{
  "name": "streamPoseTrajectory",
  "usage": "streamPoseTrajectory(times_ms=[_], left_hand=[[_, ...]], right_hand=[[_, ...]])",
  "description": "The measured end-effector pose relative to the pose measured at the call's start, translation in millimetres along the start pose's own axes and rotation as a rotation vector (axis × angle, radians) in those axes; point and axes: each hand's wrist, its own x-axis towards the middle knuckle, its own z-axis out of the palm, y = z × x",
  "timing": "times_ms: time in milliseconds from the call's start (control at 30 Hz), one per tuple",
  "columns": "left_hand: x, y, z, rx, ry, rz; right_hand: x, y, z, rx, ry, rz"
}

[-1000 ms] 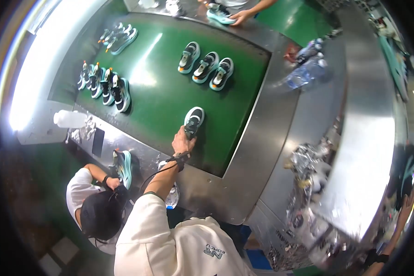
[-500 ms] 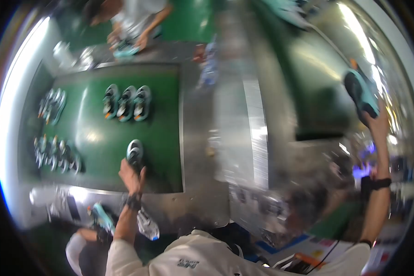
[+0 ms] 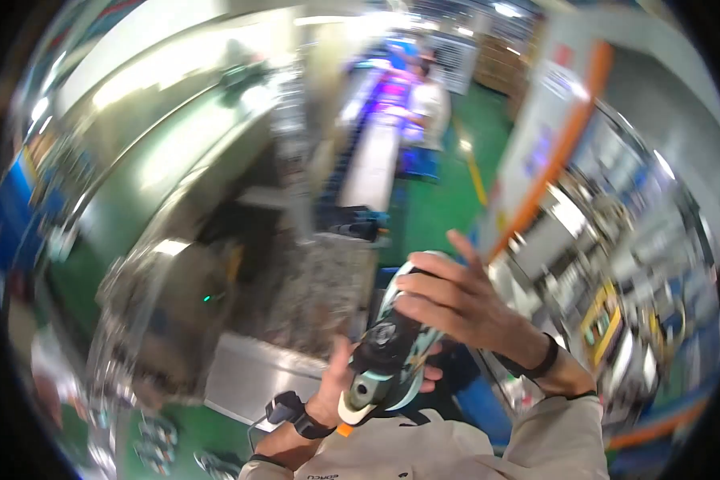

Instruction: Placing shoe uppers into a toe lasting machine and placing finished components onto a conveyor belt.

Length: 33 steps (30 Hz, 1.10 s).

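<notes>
A single sneaker [image 3: 384, 340], dark on top with a pale mint sole and a small orange tab at its heel end, is held tilted in front of my chest. My left hand [image 3: 332, 396] cups the heel end from beneath, thumb on the near side and fingertips showing past the far side. Over the toe end lies my right hand [image 3: 464, 308], its fingers bent across the upper and its index finger raised. Both hands are closed on this one shoe.
A metal machine housing [image 3: 252, 376] stands left of the shoe. Beyond it a lit conveyor [image 3: 372, 168] runs away, with a person [image 3: 430, 108] beside it. An orange-edged board [image 3: 552, 160] leans at the right. Several shoes [image 3: 156, 440] sit low on the left.
The view has swung right, away from the green belt with rows of shoes. My hands, widely apart before, each at a shoe, have come together on one sneaker.
</notes>
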Motion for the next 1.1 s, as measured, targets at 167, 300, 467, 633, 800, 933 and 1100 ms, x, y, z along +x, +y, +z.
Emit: streamPoseTrajectory(times_ms=[167, 300, 467, 633, 800, 933, 1100], left_hand=[[96.2, -96.9, -14.4, 0.199, -0.025, -0.053], [179.1, -183.9, 11.9, 0.358, 0.107, -0.035], [255.1, -324.3, 36.5, 1.09, -0.048, -0.145], [351.3, -432.0, 25.2, 1.024, -0.263, -0.318], [469.0, -544.8, -25.1, 1.246, -0.115, -0.438], [555.1, -640.6, -123.6, 1.73, -0.035, -0.425], [587.3, -673.4, -115.8, 1.839, 0.027, -0.618]], right_hand=[[-133.5, -21.7, -84.2, 0.096, -0.052, 0.761], [-245.6, -59.8, -135.5, 1.263, 0.6, 1.186], [-359.1, -67.0, -162.0, 0.347, 1.005, 1.811], [-485.1, -87.1, -223.0, 0.207, 1.349, 1.836], [-545.1, -108.0, -277.9, -0.21, 1.355, 1.817], [-547.3, -109.9, -304.1, -0.498, 1.2, 1.919], [-571.0, -107.2, -318.9, -0.701, 1.068, 2.016]])
